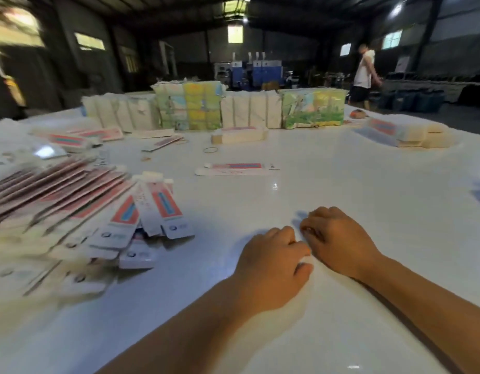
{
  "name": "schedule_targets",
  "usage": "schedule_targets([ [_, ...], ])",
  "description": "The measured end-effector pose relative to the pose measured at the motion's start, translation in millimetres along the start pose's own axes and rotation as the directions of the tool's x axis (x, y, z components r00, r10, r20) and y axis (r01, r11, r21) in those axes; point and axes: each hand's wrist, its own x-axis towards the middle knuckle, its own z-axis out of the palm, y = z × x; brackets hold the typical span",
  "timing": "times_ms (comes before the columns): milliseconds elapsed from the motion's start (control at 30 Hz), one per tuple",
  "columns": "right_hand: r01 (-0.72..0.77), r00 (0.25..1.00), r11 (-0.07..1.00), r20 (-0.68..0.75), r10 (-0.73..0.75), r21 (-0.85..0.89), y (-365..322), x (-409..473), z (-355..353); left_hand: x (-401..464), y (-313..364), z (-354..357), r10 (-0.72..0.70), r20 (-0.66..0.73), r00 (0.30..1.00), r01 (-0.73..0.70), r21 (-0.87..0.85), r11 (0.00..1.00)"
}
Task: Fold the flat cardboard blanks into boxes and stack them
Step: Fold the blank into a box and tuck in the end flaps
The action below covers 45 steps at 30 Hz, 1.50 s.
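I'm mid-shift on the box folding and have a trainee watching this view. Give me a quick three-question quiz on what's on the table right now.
1. True or false: the left hand and right hand are both gripping a flat blank.
2. On which side of the hands does the fanned pile of flat blanks lie? A) the person's left B) the person's right C) directly under the hands
3. Fill in: a loose ring lying on the white table, just beyond the single flat blank, is a ____.

Key
1. False: both hands rest with curled fingers on the table, and no blank is in them.
2. A.
3. Rubber band.
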Motion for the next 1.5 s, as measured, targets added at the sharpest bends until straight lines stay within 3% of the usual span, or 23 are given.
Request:
schedule_targets([
  [133, 0.019, 0.999, 0.998, -0.035, -0.017, 0.065, 0, 1, 0, 2, -2, 1, -0.004, 0.077, 0.997, 0.000, 0.052, 0.999],
  [200, 0.031, 0.998, 0.996, -0.059, -0.026, 0.082, 1, 2, 2, 3, -5, 0, -0.034, 0.083, 0.996, 0.035, -0.007, 0.999],
  [333, 0.023, 0.998, 0.996, -0.065, -0.018, 0.090, 4, 2, 3, 12, -37, -22, -0.348, -0.016, 0.937, 0.343, -0.125, 0.931],
  [467, 0.031, 0.997, 0.995, -0.067, -0.025, 0.091, 4, 5, 3, 27, -102, -68, -0.603, -0.010, 0.797, 0.590, 0.225, 0.776],
  [600, 0.023, 0.998, 0.995, -0.064, -0.017, 0.094, 2, 3, 2, 21, -149, -84, -0.731, 0.042, 0.681, 0.613, 0.514, 0.600],
  [700, 0.044, 0.998, 0.994, -0.059, -0.038, 0.103, 2, 4, 1, 21, -163, -73, -0.794, 0.110, 0.598, 0.622, 0.560, 0.547],
  [833, 0.014, 0.999, 0.994, -0.039, -0.009, 0.111, 5, 4, 1, 33, -157, -76, -0.820, 0.177, 0.544, 0.642, 0.542, 0.543],
  [1167, -0.007, 1.000, 0.993, -0.016, 0.009, 0.122, 2, 4, -1, 44, -145, -88, -0.785, 0.078, 0.615, 0.663, 0.487, 0.568],
  [1267, -0.043, 0.999, 0.983, 0.015, 0.041, 0.180, 3, 7, -2, 55, -98, -90, -0.695, 0.053, 0.717, 0.617, 0.415, 0.668],
  [1367, -0.152, 0.987, 0.919, 0.005, 0.161, 0.363, 5, 10, -5, 50, -40, -69, -0.509, -0.009, 0.861, 0.479, 0.351, 0.805],
  [1433, -0.248, 0.956, 0.801, 0.004, 0.294, 0.545, 6, 10, -9, 33, -13, -48, -0.196, -0.162, 0.967, 0.243, 0.364, 0.899],
  [1500, -0.297, 0.922, 0.711, -0.002, 0.387, 0.637, 14, 11, -8, 17, 1, -32, 0.041, -0.224, 0.974, 0.044, 0.360, 0.932],
])
